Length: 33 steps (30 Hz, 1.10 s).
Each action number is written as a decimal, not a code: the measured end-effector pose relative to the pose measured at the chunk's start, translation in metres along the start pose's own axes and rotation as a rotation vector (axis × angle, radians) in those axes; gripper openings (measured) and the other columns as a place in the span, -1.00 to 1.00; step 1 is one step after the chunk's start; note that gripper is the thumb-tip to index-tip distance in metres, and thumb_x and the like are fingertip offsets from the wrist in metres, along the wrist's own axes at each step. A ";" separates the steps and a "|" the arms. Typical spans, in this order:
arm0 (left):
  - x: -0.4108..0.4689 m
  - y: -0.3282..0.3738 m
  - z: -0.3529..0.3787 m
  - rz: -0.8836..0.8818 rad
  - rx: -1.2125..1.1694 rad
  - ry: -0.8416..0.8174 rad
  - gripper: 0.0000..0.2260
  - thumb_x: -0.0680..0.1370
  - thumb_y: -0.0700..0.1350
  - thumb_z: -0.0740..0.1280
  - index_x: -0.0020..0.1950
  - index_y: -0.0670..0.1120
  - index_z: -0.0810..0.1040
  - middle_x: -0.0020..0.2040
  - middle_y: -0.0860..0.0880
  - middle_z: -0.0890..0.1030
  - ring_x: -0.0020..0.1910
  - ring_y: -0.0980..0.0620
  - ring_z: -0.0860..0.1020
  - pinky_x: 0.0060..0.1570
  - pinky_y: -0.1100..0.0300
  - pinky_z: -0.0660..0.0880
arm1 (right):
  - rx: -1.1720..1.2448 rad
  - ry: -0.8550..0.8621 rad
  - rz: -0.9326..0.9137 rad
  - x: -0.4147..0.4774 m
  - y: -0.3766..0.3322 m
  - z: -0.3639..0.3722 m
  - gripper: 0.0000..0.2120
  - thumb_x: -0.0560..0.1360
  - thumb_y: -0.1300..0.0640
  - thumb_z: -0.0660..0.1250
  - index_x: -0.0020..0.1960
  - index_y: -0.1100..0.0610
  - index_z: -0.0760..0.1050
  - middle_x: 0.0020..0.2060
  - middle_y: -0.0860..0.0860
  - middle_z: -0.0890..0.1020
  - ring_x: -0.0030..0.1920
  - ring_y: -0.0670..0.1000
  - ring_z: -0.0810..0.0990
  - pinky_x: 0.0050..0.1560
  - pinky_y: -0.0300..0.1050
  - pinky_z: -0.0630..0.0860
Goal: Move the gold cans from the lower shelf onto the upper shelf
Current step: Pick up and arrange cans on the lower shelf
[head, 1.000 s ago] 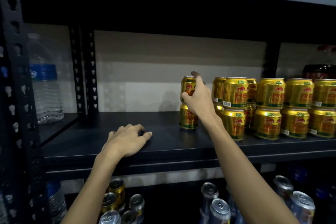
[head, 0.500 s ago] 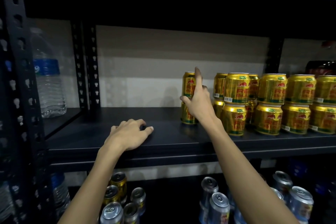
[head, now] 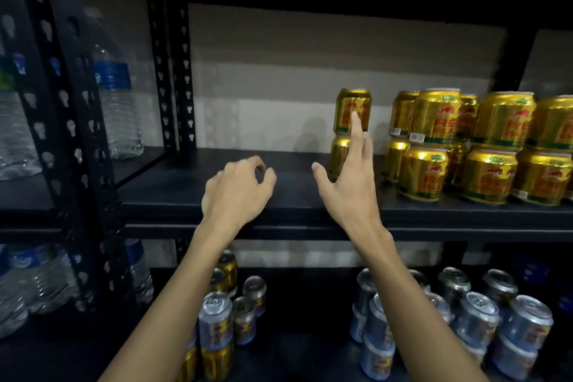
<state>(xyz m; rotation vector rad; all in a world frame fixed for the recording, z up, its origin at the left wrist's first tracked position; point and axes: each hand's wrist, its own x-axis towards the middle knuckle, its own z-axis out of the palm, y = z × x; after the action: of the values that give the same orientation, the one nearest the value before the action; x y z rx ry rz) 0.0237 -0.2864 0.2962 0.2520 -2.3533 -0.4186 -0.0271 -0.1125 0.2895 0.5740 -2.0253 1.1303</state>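
On the black upper shelf [head: 310, 205] a two-high stack of gold cans [head: 353, 112] stands alone, left of a bigger block of stacked gold cans [head: 490, 146]. My right hand [head: 348, 183] hovers just in front of the lone stack with straight, spread fingers and holds nothing. My left hand [head: 238, 192] hangs over the shelf's front edge, fingers loosely curled, empty. A few gold cans [head: 226, 270] remain on the lower shelf behind my left forearm, partly hidden.
Silver-blue cans [head: 483, 319] crowd the lower shelf at the right and centre. Water bottles [head: 117, 93] fill the neighbouring rack on the left, behind a perforated black upright [head: 74, 133]. The shelf surface left of the lone stack is bare.
My right hand has let go of the top can and drawn back toward me. My left hand has lifted off the shelf edge. The view has tilted down, showing more of the lower shelf.
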 end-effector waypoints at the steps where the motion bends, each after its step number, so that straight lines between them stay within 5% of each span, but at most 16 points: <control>1: -0.009 0.001 0.001 0.015 0.018 0.077 -0.73 0.61 0.15 0.15 0.07 0.08 0.58 -0.09 0.06 0.63 -0.10 -0.06 0.58 -0.20 0.11 0.32 | -0.011 0.012 -0.017 -0.012 -0.001 0.002 -0.07 0.56 0.05 0.42 0.62 -0.22 -0.20 0.60 0.08 0.14 0.59 0.13 0.17 0.50 0.32 0.27; 4: -0.037 -0.013 0.013 0.191 0.037 0.258 -0.74 0.61 0.04 0.16 -0.04 0.01 0.63 -0.15 0.08 0.65 -0.13 -0.01 0.59 -0.12 0.12 0.28 | -0.074 0.056 -0.065 -0.044 0.002 0.010 -0.21 0.58 0.01 0.38 0.65 -0.07 -0.01 0.56 0.00 0.28 0.57 0.04 0.22 0.60 0.15 0.04; 6: -0.056 -0.035 0.024 0.338 -0.050 0.341 -0.77 0.60 -0.05 0.21 0.06 -0.04 0.66 0.03 0.07 0.67 0.04 0.05 0.58 0.10 0.14 0.29 | -0.072 0.088 -0.082 -0.064 0.005 0.018 -0.33 0.60 -0.01 0.33 0.62 0.01 0.12 0.51 0.00 0.38 0.55 0.05 0.27 0.60 -0.02 -0.15; 9: -0.079 -0.066 0.039 0.443 -0.123 0.423 -0.68 0.56 -0.20 0.27 0.30 -0.16 0.58 0.33 -0.08 0.54 0.38 -0.03 0.44 0.44 0.00 0.20 | -0.057 0.140 -0.116 -0.089 0.011 0.033 -0.45 0.60 0.00 0.33 0.54 0.09 0.31 0.44 0.03 0.47 0.56 0.07 0.27 0.59 0.05 -0.23; 16: -0.122 -0.136 0.063 0.286 0.006 0.541 -0.64 0.47 -0.31 0.31 0.25 -0.13 0.51 0.43 -0.21 0.39 0.33 -0.16 0.43 0.29 0.07 0.25 | 0.152 0.110 -0.251 -0.161 0.023 0.079 -0.57 0.54 0.14 0.34 0.39 0.08 0.40 0.52 0.12 0.31 0.61 0.13 0.17 0.61 0.17 -0.09; 19: -0.136 -0.162 0.075 0.303 0.085 0.494 -0.72 0.48 -0.31 0.29 0.18 -0.18 0.56 0.42 -0.23 0.39 0.30 -0.19 0.45 0.25 0.05 0.33 | 0.222 -0.111 -0.196 -0.197 0.036 0.106 -0.61 0.55 0.14 0.33 0.37 0.09 0.45 0.48 0.04 0.36 0.56 -0.02 0.25 0.59 0.13 0.15; 22: -0.149 -0.178 0.084 0.236 0.139 0.386 -0.75 0.47 -0.24 0.27 0.11 -0.21 0.60 0.30 -0.23 0.48 0.24 -0.18 0.46 0.17 -0.01 0.37 | 0.335 -0.451 0.044 -0.218 0.042 0.126 -0.54 0.58 0.12 0.35 0.46 0.03 0.40 0.44 -0.18 0.27 0.46 -0.25 0.29 0.43 -0.12 0.40; 27: -0.153 -0.197 0.090 0.282 0.265 0.286 -0.77 0.48 -0.24 0.24 0.03 -0.22 0.66 0.21 -0.24 0.58 0.27 -0.17 0.47 0.25 -0.07 0.34 | 0.282 -0.672 0.088 -0.222 0.051 0.153 -0.42 0.57 0.06 0.39 0.53 -0.11 0.29 0.33 -0.18 0.31 0.35 -0.14 0.41 0.30 -0.19 0.47; 33: -0.145 -0.203 0.090 0.334 0.399 0.542 -0.85 0.47 -0.23 0.34 -0.01 -0.09 0.63 0.33 -0.20 0.51 0.36 -0.14 0.43 0.23 -0.05 0.29 | 0.205 -0.794 0.142 -0.231 0.051 0.175 -0.30 0.49 -0.08 0.48 0.52 -0.26 0.22 0.31 -0.10 0.36 0.31 0.00 0.48 0.23 0.03 0.55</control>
<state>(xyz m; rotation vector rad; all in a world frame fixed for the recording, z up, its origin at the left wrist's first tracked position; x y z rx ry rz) 0.0787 -0.4118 0.0687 0.1286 -1.8704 0.2607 0.0165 -0.2294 0.0234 1.1339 -2.6560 1.3368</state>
